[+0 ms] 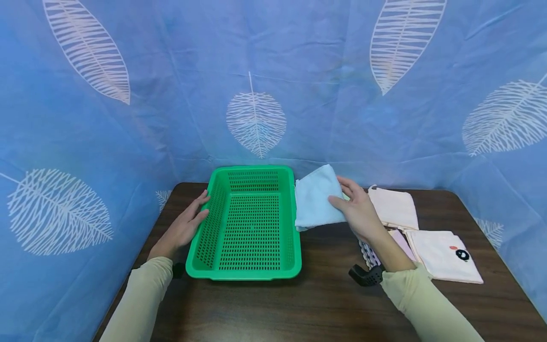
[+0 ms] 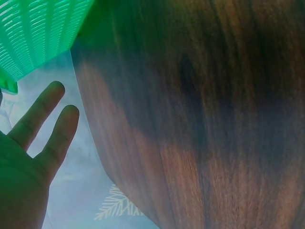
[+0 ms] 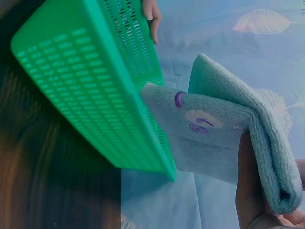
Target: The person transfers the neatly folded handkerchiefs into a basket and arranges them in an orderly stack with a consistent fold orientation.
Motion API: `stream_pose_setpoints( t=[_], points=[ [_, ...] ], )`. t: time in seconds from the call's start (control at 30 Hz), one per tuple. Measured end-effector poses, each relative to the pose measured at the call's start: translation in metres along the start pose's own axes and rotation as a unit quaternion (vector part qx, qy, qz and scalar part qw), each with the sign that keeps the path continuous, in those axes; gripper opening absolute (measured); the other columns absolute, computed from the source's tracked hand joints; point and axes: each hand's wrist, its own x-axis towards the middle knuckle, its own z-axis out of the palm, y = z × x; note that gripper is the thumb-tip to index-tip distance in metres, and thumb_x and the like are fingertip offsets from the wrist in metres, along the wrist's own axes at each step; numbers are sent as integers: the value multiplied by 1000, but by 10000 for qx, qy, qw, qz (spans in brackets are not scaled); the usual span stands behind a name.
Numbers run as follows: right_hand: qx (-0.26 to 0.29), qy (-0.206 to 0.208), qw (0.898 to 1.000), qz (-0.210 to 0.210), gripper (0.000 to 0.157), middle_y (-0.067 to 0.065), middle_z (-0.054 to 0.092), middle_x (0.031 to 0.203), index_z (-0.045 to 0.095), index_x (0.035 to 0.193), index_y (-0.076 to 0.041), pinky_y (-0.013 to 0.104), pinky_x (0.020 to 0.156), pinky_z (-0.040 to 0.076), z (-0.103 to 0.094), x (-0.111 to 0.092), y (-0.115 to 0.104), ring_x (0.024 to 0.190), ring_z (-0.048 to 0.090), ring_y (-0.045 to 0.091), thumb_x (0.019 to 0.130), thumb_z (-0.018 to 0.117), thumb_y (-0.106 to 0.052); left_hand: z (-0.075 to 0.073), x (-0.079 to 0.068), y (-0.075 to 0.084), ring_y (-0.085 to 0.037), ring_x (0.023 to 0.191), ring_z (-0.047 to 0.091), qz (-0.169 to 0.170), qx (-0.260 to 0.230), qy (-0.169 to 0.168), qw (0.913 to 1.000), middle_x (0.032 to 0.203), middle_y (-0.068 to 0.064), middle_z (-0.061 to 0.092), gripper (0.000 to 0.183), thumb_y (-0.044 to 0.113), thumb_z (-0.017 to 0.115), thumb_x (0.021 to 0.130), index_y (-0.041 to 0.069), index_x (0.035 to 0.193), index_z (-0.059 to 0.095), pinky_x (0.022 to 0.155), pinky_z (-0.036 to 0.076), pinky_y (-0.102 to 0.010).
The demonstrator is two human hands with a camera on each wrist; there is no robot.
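My right hand [image 1: 358, 209] pinches a folded light blue towel [image 1: 318, 197] between thumb and fingers, at the right rim of a green perforated plastic basket [image 1: 243, 274]. In the right wrist view the towel [image 3: 209, 112] shows a purple and pale embroidered design on its underside, and its far end overlaps the basket wall [image 3: 71, 71]. On the other side, my left hand [image 1: 184, 229] rests along the basket's left rim with its fingers extended. The left wrist view shows two of this hand's [image 2: 24, 171] fingers straight and spread. No cloth lies inside the basket.
Right of the basket, a white folded towel [image 1: 395, 209] lies behind another white one [image 1: 444, 254] with a small dark and red motif. A lilac cloth [image 1: 400, 242] and a dark-patterned cloth [image 1: 368, 254] lie partly under my right forearm. A blue leaf-print curtain [image 1: 299, 118] hangs behind the brown table [image 1: 273, 313].
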Motion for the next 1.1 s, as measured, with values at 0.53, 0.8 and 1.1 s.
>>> stream_pose_setpoints(
  t=[0.53, 0.8, 1.1],
  points=[
    [602, -82, 9981, 81, 63, 14, 33, 165, 24, 162, -12, 25, 86, 60, 28, 20, -14, 131, 55, 29, 106, 52, -10, 5, -3, 0, -34, 161, 10, 2, -157, -71, 9999, 173, 16, 2, 59, 54, 30, 110, 31, 163, 20, 121, 20, -71],
    [771, -127, 9968, 155, 64, 14, 35, 164, 23, 163, -13, 26, 90, 57, 47, 28, -19, 139, 48, 36, 106, 52, -9, 3, -4, 3, -35, 161, 11, -2, -132, -37, 9999, 173, 13, 3, 59, 53, 30, 110, 30, 163, 20, 120, 21, -70],
    [866, 2, 9959, 251, 65, 12, 37, 163, 23, 162, -16, 48, 103, 54, 68, 39, -16, 139, 48, 34, 105, 52, -7, 1, -7, 2, -34, 161, 11, 62, -64, -13, 10000, 173, 13, 4, 58, 52, 30, 111, 29, 163, 21, 121, 21, -70]
  ],
)
